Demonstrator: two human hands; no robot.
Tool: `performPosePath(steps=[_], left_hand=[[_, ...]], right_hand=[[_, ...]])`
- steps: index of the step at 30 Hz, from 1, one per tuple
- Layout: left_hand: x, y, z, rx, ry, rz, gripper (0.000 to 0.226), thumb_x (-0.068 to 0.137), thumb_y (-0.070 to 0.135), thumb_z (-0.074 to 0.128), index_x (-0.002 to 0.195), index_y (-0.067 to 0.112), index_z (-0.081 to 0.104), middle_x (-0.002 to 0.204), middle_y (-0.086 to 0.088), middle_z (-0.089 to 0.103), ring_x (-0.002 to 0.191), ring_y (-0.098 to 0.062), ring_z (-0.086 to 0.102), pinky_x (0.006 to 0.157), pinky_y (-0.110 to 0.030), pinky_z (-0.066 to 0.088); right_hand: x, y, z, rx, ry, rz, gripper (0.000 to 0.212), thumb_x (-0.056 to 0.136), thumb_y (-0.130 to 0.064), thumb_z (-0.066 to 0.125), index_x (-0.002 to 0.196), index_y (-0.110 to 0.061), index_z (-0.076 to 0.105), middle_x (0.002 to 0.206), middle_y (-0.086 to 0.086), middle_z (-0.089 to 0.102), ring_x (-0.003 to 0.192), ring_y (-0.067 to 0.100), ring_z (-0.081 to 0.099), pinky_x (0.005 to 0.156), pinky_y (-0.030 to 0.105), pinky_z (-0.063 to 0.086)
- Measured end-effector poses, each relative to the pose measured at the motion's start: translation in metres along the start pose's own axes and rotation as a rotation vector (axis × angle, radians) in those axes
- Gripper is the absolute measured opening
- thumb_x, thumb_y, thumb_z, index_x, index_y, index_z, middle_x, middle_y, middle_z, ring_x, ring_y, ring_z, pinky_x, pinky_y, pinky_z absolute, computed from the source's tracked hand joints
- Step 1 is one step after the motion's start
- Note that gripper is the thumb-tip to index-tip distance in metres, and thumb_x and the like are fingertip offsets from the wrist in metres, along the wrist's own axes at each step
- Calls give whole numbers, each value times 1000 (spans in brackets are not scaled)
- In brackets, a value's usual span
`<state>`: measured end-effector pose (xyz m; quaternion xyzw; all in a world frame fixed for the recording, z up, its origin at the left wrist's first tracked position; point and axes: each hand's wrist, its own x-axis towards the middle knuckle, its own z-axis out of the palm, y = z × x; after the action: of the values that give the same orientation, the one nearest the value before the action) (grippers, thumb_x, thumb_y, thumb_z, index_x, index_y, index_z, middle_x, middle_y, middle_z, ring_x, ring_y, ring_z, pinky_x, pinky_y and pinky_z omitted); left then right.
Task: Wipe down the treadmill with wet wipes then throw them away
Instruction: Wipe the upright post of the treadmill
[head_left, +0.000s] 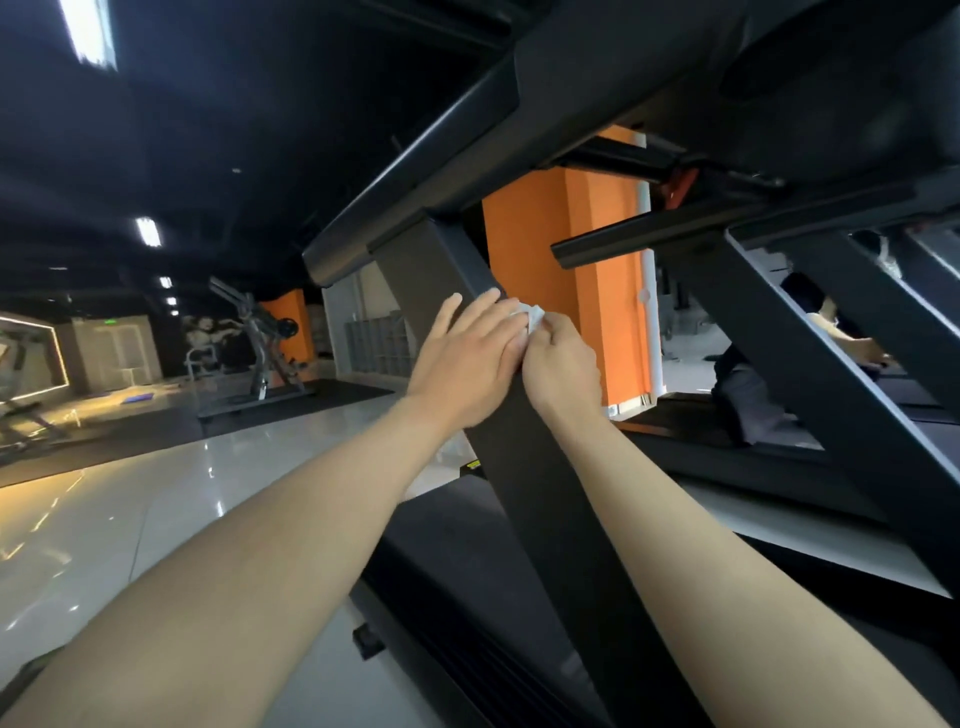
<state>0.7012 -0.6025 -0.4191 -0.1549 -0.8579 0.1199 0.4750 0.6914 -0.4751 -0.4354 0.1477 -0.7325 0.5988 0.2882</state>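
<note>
Left hand (467, 358): laid flat on treadmill post (540, 493), fingers straight, touching wipe (532, 315).
Right hand (561, 364): curled, wipe pinched at fingertips.
Wipe: white, held between the hands, high on post.

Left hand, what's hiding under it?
Under the left hand lies the treadmill's dark upright post. A white wet wipe peeks out by the right hand; the rest is covered.

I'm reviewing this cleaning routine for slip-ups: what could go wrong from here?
1. The wet wipe is bunched small between the left hand and right hand, so it may clean only a narrow strip of the treadmill upright, leaving much of it untouched.
2. The right hand seems to pinch it by the fingertips only; it could slip and fall onto the belt below.
</note>
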Motion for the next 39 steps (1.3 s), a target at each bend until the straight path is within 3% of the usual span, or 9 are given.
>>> performPosePath(steps=[8, 13, 16, 20, 25, 29, 33, 36, 39], left_hand=[[62, -52, -13, 148, 3, -221, 49, 107, 34, 19, 145, 19, 48, 158, -1, 40, 147, -25, 26, 121, -48, 19], [49, -37, -4, 51, 13, 49, 50, 104, 32, 20, 128, 27, 63, 143, 2, 54, 135, -22, 39, 118, -46, 18], [56, -49, -3, 33, 7, 44, 47, 108, 32, 22, 134, 29, 61, 149, 4, 50, 138, -19, 35, 120, -45, 13], [74, -76, -5, 121, 75, -59, 51, 106, 37, 21, 143, 22, 52, 152, 0, 47, 139, -23, 35, 118, -46, 21], [64, -76, 12, -26, 245, -109, 50, 107, 30, 22, 142, 14, 53, 152, -5, 49, 145, -26, 35, 118, -44, 27], [31, -48, 43, -374, 302, -304, 50, 111, 34, 22, 159, 20, 25, 168, -1, 20, 156, -18, 12, 126, -41, 15], [1, -28, 71, -705, 275, -439, 58, 111, 41, 28, 163, 26, 7, 170, 6, 4, 156, -8, -1, 128, -43, 9], [12, -42, 61, -858, 264, -497, 56, 110, 47, 25, 162, 33, 9, 169, 14, 4, 154, -2, -7, 128, -42, 2], [40, -64, 38, -813, 263, -513, 52, 110, 48, 18, 160, 35, 18, 168, 14, 13, 155, -5, 0, 127, -44, -1]], right_hand=[[10, -12, 26, -197, 10, -159, 42, 105, -35, 30, 139, -19, 50, 118, 7, 65, 103, 31, 62, 89, 50, 52], [14, -14, 25, -195, 24, -168, 33, 100, -32, 31, 114, -18, 58, 96, 4, 65, 85, 29, 62, 79, 49, 53], [21, -17, 28, -186, 4, -175, 28, 101, -27, 33, 107, -15, 58, 92, 5, 64, 83, 29, 61, 77, 49, 53], [29, -15, 32, -201, 30, -233, 26, 106, -24, 33, 102, -14, 57, 92, 4, 61, 82, 27, 61, 71, 40, 48], [30, -13, 33, -236, 22, -345, 32, 108, -31, 34, 126, -15, 55, 106, 4, 63, 93, 24, 61, 80, 44, 52], [26, -11, 32, -295, 16, -401, 41, 107, -31, 35, 143, -14, 46, 129, 9, 60, 114, 27, 58, 92, 45, 50], [21, -20, 35, -494, -78, -438, 53, 107, -34, 31, 158, -26, 23, 162, 12, 30, 149, 30, 26, 117, 50, 32], [31, -29, 41, -553, -124, -485, 57, 106, -30, 33, 161, -28, 16, 167, 7, 18, 154, 26, 12, 121, 51, 24], [51, -41, 52, -518, -102, -549, 51, 108, -27, 32, 159, -23, 26, 165, 5, 26, 152, 27, 21, 121, 48, 28]])
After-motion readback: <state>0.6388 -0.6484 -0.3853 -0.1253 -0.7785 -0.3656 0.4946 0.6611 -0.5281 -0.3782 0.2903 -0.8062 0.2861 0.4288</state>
